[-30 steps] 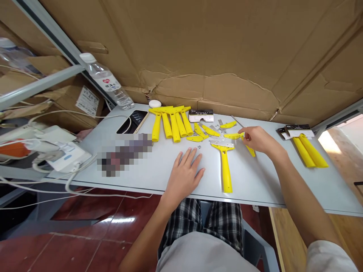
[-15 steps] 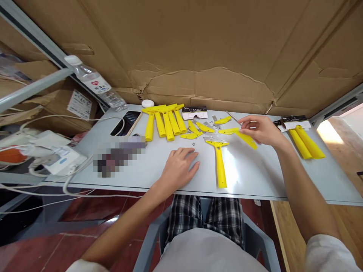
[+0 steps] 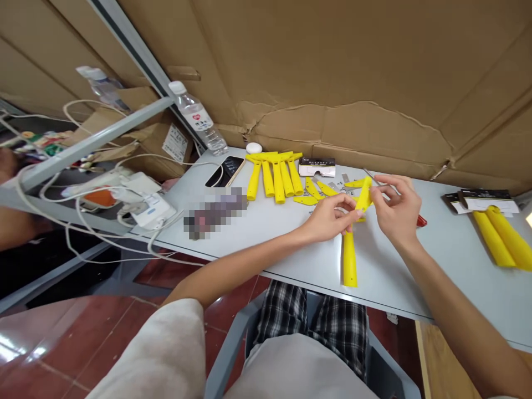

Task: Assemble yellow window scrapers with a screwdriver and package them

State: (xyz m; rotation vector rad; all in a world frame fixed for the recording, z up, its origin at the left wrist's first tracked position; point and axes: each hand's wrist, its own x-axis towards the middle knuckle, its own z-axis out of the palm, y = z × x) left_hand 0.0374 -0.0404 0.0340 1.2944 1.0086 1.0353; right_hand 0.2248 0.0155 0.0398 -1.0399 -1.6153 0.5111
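My left hand (image 3: 332,217) pinches a flat yellow plastic blade cover (image 3: 364,194) by its lower end. My right hand (image 3: 397,208) has its fingertips at the cover's upper right edge. Held in that same hand is a screwdriver (image 3: 421,221), its thin metal shaft pointing up and left and its red handle showing beside the palm. Under both hands lies a yellow scraper handle (image 3: 349,260), its head mostly hidden by my fingers and the cover. More yellow covers (image 3: 328,189), metal blades and small hardware are scattered just behind my left hand.
Several yellow scraper handles (image 3: 278,177) stand in a row at the back. Packaged yellow handles (image 3: 494,238) lie to the right. A phone (image 3: 226,170), a water bottle (image 3: 203,122) and a power strip with cables (image 3: 149,210) are on the left. Another person's arm (image 3: 14,227) shows at far left.
My left hand has risen from the table and moved right to grip the yellow cover that my right hand held. The cover is now tilted upright. My view has turned left.
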